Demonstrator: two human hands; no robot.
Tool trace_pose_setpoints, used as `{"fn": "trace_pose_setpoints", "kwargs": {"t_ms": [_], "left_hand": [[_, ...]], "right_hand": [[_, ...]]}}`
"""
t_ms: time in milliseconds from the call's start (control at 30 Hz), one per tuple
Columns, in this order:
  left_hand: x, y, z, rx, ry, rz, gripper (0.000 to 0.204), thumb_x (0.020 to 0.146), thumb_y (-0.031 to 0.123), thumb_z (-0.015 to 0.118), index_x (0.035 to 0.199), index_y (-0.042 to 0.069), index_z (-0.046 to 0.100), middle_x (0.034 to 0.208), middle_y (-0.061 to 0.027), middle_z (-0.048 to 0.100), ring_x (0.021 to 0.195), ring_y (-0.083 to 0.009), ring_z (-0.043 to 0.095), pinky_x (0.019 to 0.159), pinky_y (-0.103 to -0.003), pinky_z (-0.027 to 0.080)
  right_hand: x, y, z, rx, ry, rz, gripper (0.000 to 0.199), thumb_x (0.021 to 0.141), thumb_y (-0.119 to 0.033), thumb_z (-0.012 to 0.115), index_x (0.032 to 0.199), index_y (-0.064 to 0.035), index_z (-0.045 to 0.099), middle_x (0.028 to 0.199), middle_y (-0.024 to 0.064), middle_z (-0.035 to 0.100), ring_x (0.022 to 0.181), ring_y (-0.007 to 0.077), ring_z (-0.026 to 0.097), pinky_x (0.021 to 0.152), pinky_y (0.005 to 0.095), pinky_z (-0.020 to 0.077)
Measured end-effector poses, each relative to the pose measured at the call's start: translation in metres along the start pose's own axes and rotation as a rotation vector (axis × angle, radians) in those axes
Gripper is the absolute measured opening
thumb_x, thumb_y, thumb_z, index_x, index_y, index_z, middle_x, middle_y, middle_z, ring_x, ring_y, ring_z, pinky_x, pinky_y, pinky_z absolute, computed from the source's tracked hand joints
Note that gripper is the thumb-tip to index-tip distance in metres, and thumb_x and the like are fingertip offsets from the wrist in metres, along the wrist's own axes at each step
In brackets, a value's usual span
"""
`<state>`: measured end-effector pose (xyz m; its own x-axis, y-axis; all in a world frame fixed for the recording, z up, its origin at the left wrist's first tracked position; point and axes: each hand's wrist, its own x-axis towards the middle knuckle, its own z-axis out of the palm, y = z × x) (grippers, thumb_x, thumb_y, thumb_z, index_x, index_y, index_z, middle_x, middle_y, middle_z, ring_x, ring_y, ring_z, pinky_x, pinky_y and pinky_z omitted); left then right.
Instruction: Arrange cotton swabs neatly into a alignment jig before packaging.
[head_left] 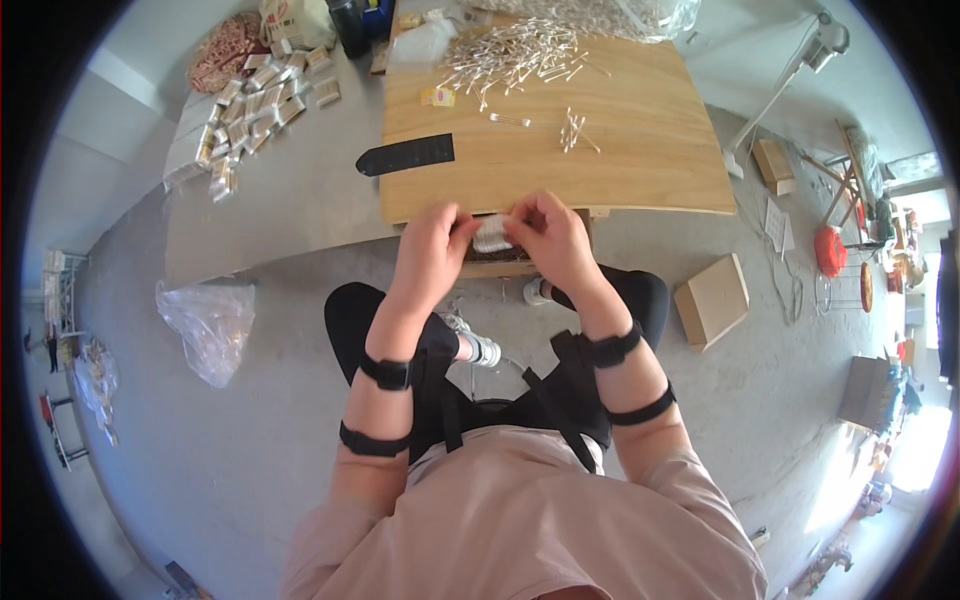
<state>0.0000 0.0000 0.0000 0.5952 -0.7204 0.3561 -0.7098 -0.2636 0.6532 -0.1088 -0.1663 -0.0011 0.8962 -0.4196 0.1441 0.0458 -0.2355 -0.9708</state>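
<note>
Head view: left hand (pixel 430 250) and right hand (pixel 555 240) pinch a small white bundle (pixel 491 234) between them, fingertips close together — the bundle's details are too small to tell. It sits just off the near edge of a plywood board (pixel 650 160), above an open brown box or drawer (pixel 500 269), can't tell which. Cardboard box (pixel 713 302) on floor to the right, clear plastic bag (pixel 212 325) to the left. On the board, farther out: black strip (pixel 406 155) overhanging the left edge, few loose cotton swabs (pixel 573 132), yellow packet (pixel 438 97), then a big swab heap (pixel 520 55). Far left, on the grey table (pixel 310 190) — piled swab packs (pixel 255 108).
</note>
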Motion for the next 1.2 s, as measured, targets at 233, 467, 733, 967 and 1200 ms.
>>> {"fn": "trace_pose_setpoints", "kwargs": {"t_ms": [233, 467, 733, 967, 1200], "left_hand": [[0.05, -0.062, 0.048, -0.492, 0.155, -0.333, 0.024, 0.098, 0.025, 0.064, 0.1, 0.001, 0.064, 0.087, -0.0084, 0.066, 0.085, -0.0182, 0.065, 0.077, -0.033, 0.05], [0.048, -0.092, 0.074, -0.492, -0.025, -0.508, 0.043, 0.104, 0.039, 0.049, 0.118, 0.003, 0.068, 0.102, -0.0093, 0.071, 0.097, -0.0178, 0.065, 0.088, -0.03, 0.047], [0.044, -0.09, 0.085, -0.42, 0.022, -0.496, 0.043, 0.103, 0.039, 0.05, 0.117, 0.002, 0.067, 0.1, -0.0183, 0.072, 0.097, -0.028, 0.068, 0.084, -0.035, 0.05], [0.047, -0.095, 0.079, -0.511, 0.026, -0.565, 0.046, 0.103, 0.041, 0.05, 0.117, -0.001, 0.066, 0.099, -0.0157, 0.071, 0.095, -0.0225, 0.066, 0.085, -0.033, 0.048], [0.048, -0.091, 0.075, -0.487, -0.009, -0.583, 0.048, 0.103, 0.042, 0.051, 0.118, -0.002, 0.065, 0.102, -0.013, 0.071, 0.096, -0.019, 0.063, 0.087, -0.032, 0.047]], "right_hand": [[0.072, 0.065, 0.025, 0.08, 0.133, 0.039, 0.014, 0.086, -0.004, 0.072, 0.085, 0.001, 0.059, 0.074, 0.0071, 0.066, 0.068, 0.0133, 0.062, 0.064, 0.0281, 0.0506], [0.088, 0.106, 0.033, 0.112, 0.131, 0.133, 0.017, 0.088, -0.008, 0.071, 0.088, 0.0022, 0.058, 0.077, 0.0085, 0.065, 0.068, 0.0153, 0.064, 0.063, 0.0303, 0.0541], [0.087, 0.099, 0.032, 0.059, 0.095, 0.135, 0.019, 0.088, -0.012, 0.072, 0.091, 0.002, 0.059, 0.079, 0.0096, 0.066, 0.067, 0.0175, 0.066, 0.061, 0.0305, 0.0538], [0.091, 0.094, 0.031, -0.098, 0.054, 0.15, 0.022, 0.087, -0.018, 0.074, 0.096, -0.0003, 0.065, 0.082, 0.0098, 0.069, 0.073, 0.0163, 0.062, 0.068, 0.0311, 0.0506], [0.094, 0.095, 0.025, -0.104, 0.003, 0.247, 0.023, 0.086, -0.021, 0.075, 0.094, -0.0015, 0.067, 0.077, 0.0084, 0.067, 0.071, 0.0169, 0.06, 0.068, 0.0309, 0.05]]}}
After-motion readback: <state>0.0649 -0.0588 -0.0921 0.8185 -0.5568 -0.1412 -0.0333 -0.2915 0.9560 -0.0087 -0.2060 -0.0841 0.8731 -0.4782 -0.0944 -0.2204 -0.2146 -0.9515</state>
